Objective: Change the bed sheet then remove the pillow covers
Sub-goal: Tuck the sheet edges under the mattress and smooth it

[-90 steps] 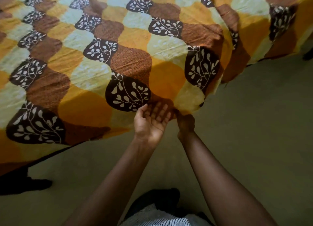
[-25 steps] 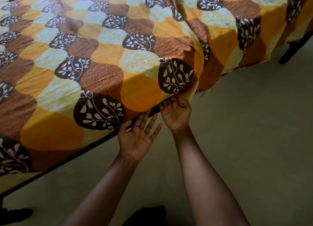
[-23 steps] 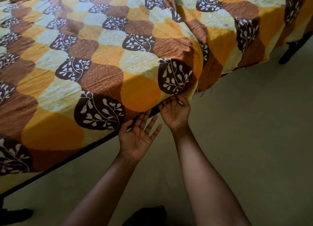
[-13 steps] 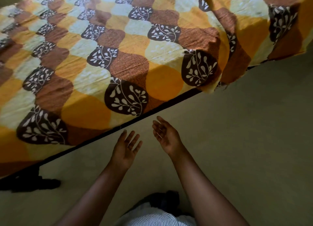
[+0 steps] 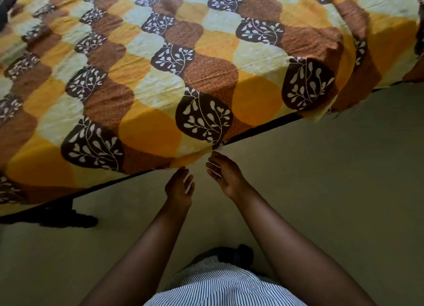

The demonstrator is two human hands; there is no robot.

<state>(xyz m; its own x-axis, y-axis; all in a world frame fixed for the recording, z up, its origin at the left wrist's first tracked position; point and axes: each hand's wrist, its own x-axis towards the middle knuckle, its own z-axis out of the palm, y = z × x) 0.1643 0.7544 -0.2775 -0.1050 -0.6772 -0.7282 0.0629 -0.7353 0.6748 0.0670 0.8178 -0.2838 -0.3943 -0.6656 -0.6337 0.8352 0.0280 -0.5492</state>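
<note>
Sheet (image 5: 206,76) lies spread over the bed, filling the view from 9 to 2 o'clock, w/ its hem draped over the near edge above the dark rail (image 5: 263,129). My L hand (image 5: 180,187) & R hand (image 5: 226,175) are just under that hem, R at 1 o'clock of L. Fingers on both loose, gripping nothing. Tips right by the hem; can't tell if touching. Floor (image 5: 321,191) beneath.
</note>
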